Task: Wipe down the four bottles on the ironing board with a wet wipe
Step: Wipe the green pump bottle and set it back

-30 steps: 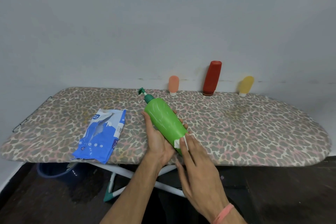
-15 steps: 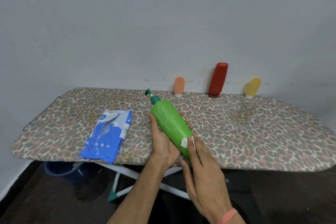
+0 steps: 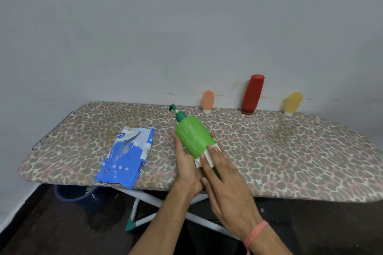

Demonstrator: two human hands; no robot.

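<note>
A green pump bottle lies tilted in my left hand, pump pointing away, above the leopard-print ironing board. My right hand presses a folded white wet wipe flat against the bottle's lower end. Three more bottles stand cap-down against the wall at the board's far edge: a small peach one, a tall red one and a yellow one.
A torn blue wet-wipe pack lies on the board to the left of my hands. Under the board I see its white legs and a dark blue bucket on the dark floor. A grey wall stands right behind the board.
My right hand with the wipe has slid up the bottle's lower end, and more of the wipe shows. The view has shifted slightly; the bottle stays in my left hand.
</note>
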